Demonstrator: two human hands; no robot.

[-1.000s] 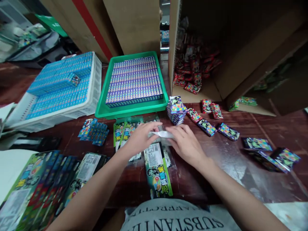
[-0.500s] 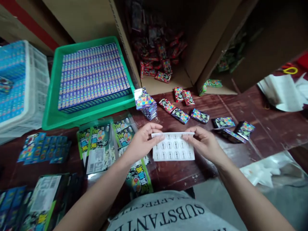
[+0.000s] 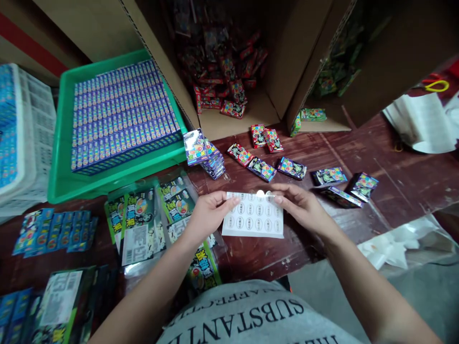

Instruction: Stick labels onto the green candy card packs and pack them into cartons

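A white sheet of round stickers (image 3: 253, 220) with dark printed ovals is stretched between my two hands, low over the table. My left hand (image 3: 207, 216) pinches its upper left corner between thumb and fingers. At the upper right corner, my right hand (image 3: 304, 206) grips with the thumb on top, the fingertips partly hidden behind. Along the top edge, pale sticker ends (image 3: 260, 193) stand up from the sheet. Just beyond lie several small candy boxes, among them a purple one (image 3: 291, 168) and a red one (image 3: 239, 155).
A green tray (image 3: 57, 165) of purple boxes stands at left, beside a white basket (image 3: 38, 138). A stack of purple boxes (image 3: 214, 160) is by the tray. Flat printed pouches (image 3: 141, 224) lie left of my arm. Open cartons (image 3: 297, 57) stand behind; crumpled paper (image 3: 416, 124) is at right.
The camera view has shifted slightly to the right. Sticker ends now stick up at the sheet's top edge, and my right fingers have spread a little along it.
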